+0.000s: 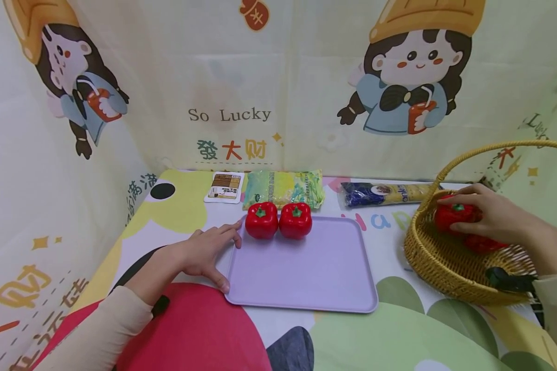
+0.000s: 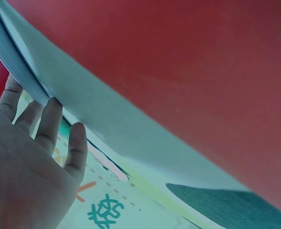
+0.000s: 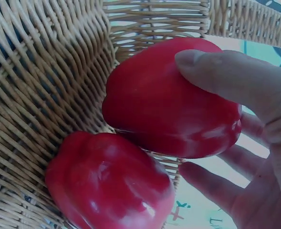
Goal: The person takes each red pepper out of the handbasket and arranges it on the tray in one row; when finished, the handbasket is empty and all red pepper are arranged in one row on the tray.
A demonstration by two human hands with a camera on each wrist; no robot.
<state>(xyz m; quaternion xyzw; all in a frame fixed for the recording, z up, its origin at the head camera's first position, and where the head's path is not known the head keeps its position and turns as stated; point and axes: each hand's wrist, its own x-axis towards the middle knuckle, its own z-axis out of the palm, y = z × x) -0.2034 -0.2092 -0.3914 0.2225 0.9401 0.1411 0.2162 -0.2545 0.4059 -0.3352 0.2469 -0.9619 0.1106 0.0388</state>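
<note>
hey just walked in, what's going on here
A person's right hand grips a red pepper in the wicker basket, with another red pepper lying below it. Their left hand touches the left edge of the lilac tray, where two more red peppers sit side by side near the far left corner.

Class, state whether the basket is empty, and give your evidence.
Not empty: one red pepper lies inside the basket, while the right hand grips another pepper.

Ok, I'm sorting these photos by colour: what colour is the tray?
The tray is pale purple; the head view shows it best.
</note>
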